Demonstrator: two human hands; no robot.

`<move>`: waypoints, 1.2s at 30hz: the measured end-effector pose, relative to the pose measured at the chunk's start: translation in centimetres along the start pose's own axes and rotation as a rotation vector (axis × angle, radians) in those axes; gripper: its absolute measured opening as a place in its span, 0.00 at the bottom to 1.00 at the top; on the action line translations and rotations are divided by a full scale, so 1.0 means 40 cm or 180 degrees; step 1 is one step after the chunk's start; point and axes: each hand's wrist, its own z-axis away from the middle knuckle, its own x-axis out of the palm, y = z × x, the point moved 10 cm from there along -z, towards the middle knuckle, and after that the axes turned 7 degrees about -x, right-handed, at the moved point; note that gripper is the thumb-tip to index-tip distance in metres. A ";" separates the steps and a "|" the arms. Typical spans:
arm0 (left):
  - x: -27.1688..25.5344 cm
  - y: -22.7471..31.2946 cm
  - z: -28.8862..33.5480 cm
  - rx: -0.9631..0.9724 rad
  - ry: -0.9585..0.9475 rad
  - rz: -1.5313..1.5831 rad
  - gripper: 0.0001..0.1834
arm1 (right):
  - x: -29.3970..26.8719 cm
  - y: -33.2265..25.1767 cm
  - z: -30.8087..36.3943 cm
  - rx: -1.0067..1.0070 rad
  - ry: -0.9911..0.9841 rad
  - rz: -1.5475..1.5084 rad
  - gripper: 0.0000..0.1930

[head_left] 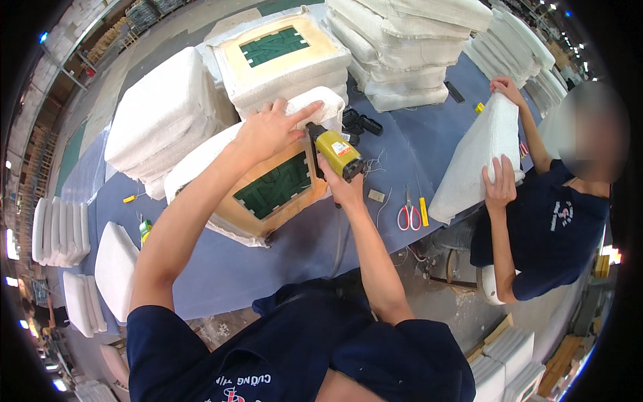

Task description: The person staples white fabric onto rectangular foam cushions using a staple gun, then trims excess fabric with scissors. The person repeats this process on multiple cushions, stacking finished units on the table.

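Bench record. Your right hand (343,187) is wrapped around the handle of a yellow-green gun-shaped tool (338,151); its dark nose sits at the upper edge of a white-covered cushion (268,171). Your left hand (269,130) lies across that edge with fingers spread, thumb and forefinger just beside the nose; whether it pinches any cloth, I cannot tell. The cushion stands tilted in front of you, on the blue table cover (415,151), its tan underside toward you. The rectangular opening in that underside holds green webbing (274,191).

Containers: small black tray-like cases (368,125) lie behind the tool; contents too small to make out. A stacked cushion (288,70) at the back likewise has green webbing filling its opening.

Right of your tool: a small tan block (376,195), loose pale threads, red-handled scissors (408,214) and a yellow-handled tool (424,212). Farther right, a co-worker grasps another white cushion (479,157) upright with both hands.
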 end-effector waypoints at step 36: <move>-0.018 -0.109 0.128 0.0289 -0.0256 0.0065 0.38 | 0.099 0.062 0.102 0.0144 -0.0053 0.0187 0.19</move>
